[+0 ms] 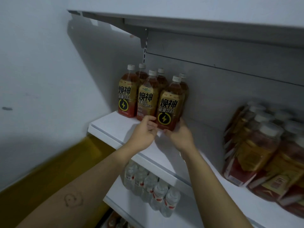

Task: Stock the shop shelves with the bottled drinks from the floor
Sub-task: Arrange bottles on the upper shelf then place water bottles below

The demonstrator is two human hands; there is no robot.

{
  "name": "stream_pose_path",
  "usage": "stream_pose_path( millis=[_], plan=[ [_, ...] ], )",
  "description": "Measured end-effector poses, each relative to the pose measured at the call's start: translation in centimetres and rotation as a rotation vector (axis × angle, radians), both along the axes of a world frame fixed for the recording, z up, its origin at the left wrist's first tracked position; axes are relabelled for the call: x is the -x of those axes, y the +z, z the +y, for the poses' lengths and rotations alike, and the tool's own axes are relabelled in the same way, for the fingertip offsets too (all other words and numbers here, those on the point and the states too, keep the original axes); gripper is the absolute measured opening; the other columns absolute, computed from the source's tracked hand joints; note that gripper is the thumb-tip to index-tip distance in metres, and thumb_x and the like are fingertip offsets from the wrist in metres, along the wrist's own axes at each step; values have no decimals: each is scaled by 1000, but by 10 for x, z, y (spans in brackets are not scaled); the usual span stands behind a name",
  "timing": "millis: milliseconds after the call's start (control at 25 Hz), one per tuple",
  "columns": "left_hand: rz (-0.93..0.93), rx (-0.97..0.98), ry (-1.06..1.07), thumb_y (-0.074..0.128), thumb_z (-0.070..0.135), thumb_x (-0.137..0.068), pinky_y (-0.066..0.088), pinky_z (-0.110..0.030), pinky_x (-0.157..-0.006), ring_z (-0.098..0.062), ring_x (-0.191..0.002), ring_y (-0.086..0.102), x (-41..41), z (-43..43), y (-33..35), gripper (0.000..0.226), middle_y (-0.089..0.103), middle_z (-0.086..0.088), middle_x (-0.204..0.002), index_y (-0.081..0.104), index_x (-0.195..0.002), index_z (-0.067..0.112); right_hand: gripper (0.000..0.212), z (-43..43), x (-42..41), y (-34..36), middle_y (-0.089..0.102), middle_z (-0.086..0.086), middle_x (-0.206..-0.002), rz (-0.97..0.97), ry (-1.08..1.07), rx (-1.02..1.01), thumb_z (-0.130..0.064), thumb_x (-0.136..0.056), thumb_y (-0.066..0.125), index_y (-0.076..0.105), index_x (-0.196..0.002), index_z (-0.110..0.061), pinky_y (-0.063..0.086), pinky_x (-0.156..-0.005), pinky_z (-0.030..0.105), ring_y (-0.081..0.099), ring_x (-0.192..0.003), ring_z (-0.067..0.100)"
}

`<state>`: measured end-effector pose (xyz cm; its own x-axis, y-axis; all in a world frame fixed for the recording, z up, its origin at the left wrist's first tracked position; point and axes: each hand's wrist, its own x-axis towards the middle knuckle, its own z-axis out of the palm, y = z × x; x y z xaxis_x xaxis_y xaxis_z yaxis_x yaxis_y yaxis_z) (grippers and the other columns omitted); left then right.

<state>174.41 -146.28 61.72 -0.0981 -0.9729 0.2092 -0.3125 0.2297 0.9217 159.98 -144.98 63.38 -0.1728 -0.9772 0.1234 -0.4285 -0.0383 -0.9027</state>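
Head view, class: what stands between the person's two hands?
The base of the front right energy drink bottle, held between the left hand and right hand on the white shelf, in the head view.

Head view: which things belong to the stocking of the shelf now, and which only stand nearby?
In the job:
front right bottle, held at its base by left hand and right hand
five other energy drink bottles beside it
white shelf

Only nearby:
water bottles on the shelf below
wrapped drink packs at right, blurred
grey upper shelf
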Motion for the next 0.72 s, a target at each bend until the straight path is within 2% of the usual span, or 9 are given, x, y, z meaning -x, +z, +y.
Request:
stream_pose_path(
  millis=[80, 160, 280, 440, 640, 720],
  plan=[
    [54, -13, 28, 58, 12, -96, 55, -33, -83, -13, -99, 60, -18, 15, -7, 34, 62, 6, -105, 48, -126, 21, 68, 28, -9, -3, 56, -9, -131, -17, 18, 3, -14, -85, 73, 41, -145, -23, 43, -104, 33, 52, -123, 12],
    [105, -25, 38, 60, 12, -95, 55, -39, -84, -13, -99, 61, -36, 36, -11, 33, 62, 6, -107, 49, -124, 24, 68, 50, -25, -3, 52, -4, -142, -14, 19, 15, -16, -89, 71, 37, -148, -20, 41, -107, 33, 49, -129, 14],
    [123, -37, 18, 63, 13, -92, 54, -32, -83, -11, -99, 62, -69, 69, -21, 37, 63, 5, -108, 51, -125, 24, 63, 80, -58, -13, 54, -2, -140, -34, 27, 25, -14, -90, 70, 42, -146, -21, 43, -106, 29, 53, -125, 13],
    [111, -83, 20, 67, 10, -89, 53, -27, -80, -11, -95, 64, -118, 107, -57, 36, 65, 2, -105, 53, -121, 21, 57, 116, -110, -47, 60, -6, -125, -73, 99, -32, -9, -88, 70, 49, -140, -22, 49, -96, 21, 59, -110, 4],
    [77, -278, 24, 67, 7, -89, 48, -13, -77, -9, -93, 62, -165, 143, -146, 31, 66, 1, -102, 55, -111, 24, 55, 147, -157, -138, 58, -10, -120, 16, 153, -278, -13, -89, 70, 49, -140, -21, 46, -84, 12, 58, -105, 5],
    [63, -400, 29, 67, 3, -88, 45, -7, -75, -6, -94, 61, -179, 158, -192, 32, 65, 2, -100, 56, -110, 23, 54, 163, -166, -184, 60, -9, -116, 56, 145, -402, -13, -88, 70, 51, -138, -20, 49, -88, 18, 59, -105, 8]
  ],
)
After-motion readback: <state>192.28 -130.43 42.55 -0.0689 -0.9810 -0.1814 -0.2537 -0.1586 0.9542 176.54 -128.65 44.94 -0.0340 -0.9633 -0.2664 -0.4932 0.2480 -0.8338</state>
